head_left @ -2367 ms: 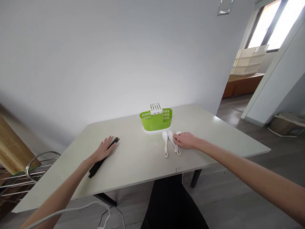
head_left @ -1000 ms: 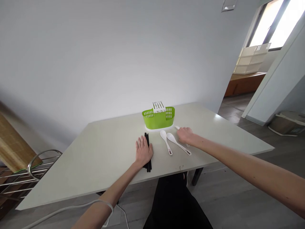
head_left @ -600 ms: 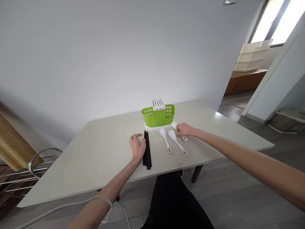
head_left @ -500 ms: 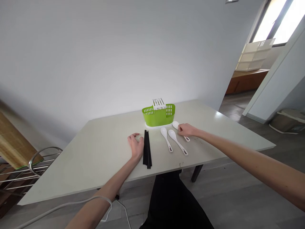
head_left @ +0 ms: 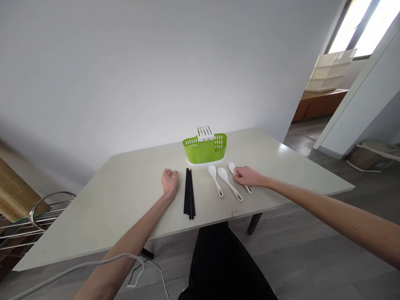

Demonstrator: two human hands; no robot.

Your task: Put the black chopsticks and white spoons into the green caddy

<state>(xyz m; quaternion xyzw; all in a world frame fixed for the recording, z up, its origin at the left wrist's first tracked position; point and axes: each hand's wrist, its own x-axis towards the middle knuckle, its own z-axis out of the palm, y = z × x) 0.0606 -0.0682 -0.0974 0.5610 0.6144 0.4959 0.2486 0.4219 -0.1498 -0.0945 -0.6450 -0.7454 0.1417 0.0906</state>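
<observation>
My right hand (head_left: 248, 176) is closed on a white spoon (head_left: 231, 167), the rightmost of three, and covers its middle. Bowl and handle end stick out on either side of the fingers. To the left lie two more white spoons, one (head_left: 215, 180) slanting beside the other (head_left: 229, 183), with dark marks on their handle ends. My left hand (head_left: 170, 181) rests on the table in a loose fist, with nothing visible in it. Just right of it lies a bundle of black chopsticks (head_left: 189, 193), untouched. Behind the spoons stands a green basket (head_left: 204, 153) with a white slatted top and white base.
All of this is on a pale table (head_left: 131, 183) against a grey wall. A metal rack (head_left: 46, 212) stands by the left edge. A white cable (head_left: 93, 263) hangs across my left forearm, below the table's front edge.
My left hand has moved left, away from the chopsticks, and its fingers have curled in. My right hand has drawn the rightmost spoon slightly toward me, away from the basket.
</observation>
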